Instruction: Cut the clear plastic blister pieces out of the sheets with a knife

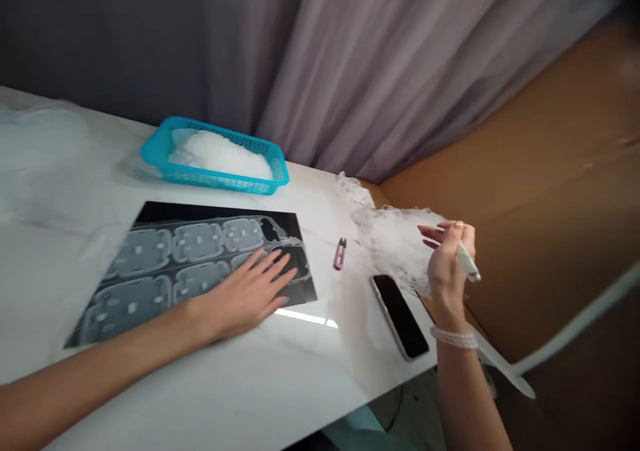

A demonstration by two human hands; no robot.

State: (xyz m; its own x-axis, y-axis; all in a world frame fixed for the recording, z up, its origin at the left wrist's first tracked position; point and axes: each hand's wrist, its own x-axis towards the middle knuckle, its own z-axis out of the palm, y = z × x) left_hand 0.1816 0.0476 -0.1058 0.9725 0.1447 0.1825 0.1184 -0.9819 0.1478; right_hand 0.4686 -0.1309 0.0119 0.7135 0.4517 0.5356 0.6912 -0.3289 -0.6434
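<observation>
- Sheer patterned panels (199, 239), rounded and set in two rows, lie on a black sheet (300, 294) on the worktop (240, 378); their long axis runs left to right, slanting away toward the right end.
- Left hand (247, 292) is the nearer one, palm down across the right end of the near row; most of the panels lie to the left of its fingers, which are spread flat, grasping nothing. Its forearm reaches in from the lower left.
- Smartphone (401, 316), screen dark, lies to the right, well apart from the sheet.
- Right hand (447, 268) is raised beyond the phone, well to the right of the panels, wrist bent, fingers partly curled with a white pen-like stick (469, 264) in their hold.
- Pink thread snips (340, 254) lie between sheet and phone.
- White lacy fabric (395, 238) spreads behind the right hand; whether they touch, I cannot tell.
- Blue basket (215, 179) with white material (225, 154) stands farther back, before the grey curtain (350, 58).
</observation>
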